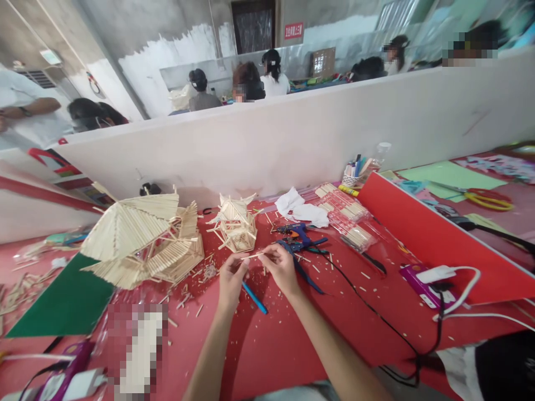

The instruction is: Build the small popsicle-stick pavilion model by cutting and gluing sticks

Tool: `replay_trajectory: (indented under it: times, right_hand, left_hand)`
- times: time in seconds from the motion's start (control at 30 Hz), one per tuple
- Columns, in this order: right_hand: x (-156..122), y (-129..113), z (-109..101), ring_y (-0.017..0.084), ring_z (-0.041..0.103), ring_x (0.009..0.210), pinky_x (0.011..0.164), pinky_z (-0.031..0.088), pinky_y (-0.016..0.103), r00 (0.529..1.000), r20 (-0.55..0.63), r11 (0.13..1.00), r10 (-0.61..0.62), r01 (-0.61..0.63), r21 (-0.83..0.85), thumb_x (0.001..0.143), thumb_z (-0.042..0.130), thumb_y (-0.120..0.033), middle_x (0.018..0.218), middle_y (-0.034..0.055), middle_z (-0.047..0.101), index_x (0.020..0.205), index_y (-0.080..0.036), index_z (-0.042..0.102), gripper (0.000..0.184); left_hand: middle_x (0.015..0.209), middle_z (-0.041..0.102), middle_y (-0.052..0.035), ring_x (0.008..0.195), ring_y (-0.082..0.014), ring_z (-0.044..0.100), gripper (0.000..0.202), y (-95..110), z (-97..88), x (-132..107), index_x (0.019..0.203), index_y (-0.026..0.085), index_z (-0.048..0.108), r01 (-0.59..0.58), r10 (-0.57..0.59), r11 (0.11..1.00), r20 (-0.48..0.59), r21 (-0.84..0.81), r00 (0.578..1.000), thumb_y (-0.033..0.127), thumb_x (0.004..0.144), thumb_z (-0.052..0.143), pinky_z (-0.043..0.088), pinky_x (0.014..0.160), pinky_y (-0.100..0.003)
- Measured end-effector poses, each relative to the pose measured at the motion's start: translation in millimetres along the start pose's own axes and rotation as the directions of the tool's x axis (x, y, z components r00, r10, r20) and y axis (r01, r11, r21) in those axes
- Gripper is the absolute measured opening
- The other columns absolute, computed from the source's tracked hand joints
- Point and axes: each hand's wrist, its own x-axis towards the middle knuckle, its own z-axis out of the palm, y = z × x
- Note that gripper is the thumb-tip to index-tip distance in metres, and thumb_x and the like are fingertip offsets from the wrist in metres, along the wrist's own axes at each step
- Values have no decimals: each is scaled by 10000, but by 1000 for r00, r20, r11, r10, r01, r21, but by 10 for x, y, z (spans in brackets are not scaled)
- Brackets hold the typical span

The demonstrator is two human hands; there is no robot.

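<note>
A short, thin wooden stick [253,256] is pinched at both ends between my two hands. My left hand [232,277] has thumb and fingers closed on one end, and my right hand [279,268] closes on the other. Just beyond them stands a small pavilion-like model [236,225] built of wooden sticks. A larger stick model [146,239] with a broad slatted roof sits to the left. Under my hands lies a blue pen [254,298]. Past my right hand are a blue glue gun [298,234] and blue-handled pliers [301,266].
Packs of wooden sticks [349,214], white tissue [298,207] and a pen cup [353,174] are at the back. A red board [438,239] stands at right near a purple power strip [426,287]. A black cable [368,306] crosses the table. A green board [62,303] lies left; people sit beyond the partition [251,145].
</note>
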Motion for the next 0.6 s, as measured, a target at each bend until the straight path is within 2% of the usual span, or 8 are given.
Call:
replay_trajectory:
  times: [0.1, 0.27, 0.47, 0.6]
  right_hand:
    - [9, 25, 74, 112, 540, 525, 463, 426, 228, 996, -73, 993, 53, -45, 106, 753, 802, -427, 743, 1, 685, 839, -207, 610, 305]
    - [41, 69, 220, 101, 521, 520, 450, 404, 218, 989, -134, 983, 68, -44, 177, 724, 819, -398, 786, 27, 718, 849, -201, 612, 312]
    - [90, 157, 403, 94, 497, 529, 481, 380, 210, 977, -187, 960, 106, -51, 276, 718, 830, -381, 698, -32, 643, 838, -210, 570, 334]
    - [115, 243, 534, 96, 490, 533, 498, 379, 217, 969, -212, 958, 127, -64, 280, 730, 827, -407, 671, -48, 611, 827, -206, 576, 335]
  left_hand:
    - [653, 566, 49, 523, -68, 460, 348, -15, 70, 39, 956, 168, 701, 20, -20, 994, -1, -105, 1000, 449, 772, 790, 364, 510, -182]
    - [666, 576, 40, 502, -50, 414, 397, -43, 207, 116, 929, 150, 718, 59, -68, 958, -22, -280, 997, 482, 737, 819, 340, 491, -176]
    - [569, 518, 63, 477, -56, 364, 377, -145, 284, 229, 823, 143, 692, -25, -13, 962, -138, -272, 990, 512, 796, 765, 298, 472, -181]
    - [593, 531, 56, 490, -69, 411, 370, -176, 302, 272, 793, 149, 665, -68, 18, 964, -191, -259, 982, 511, 816, 739, 342, 491, -195]
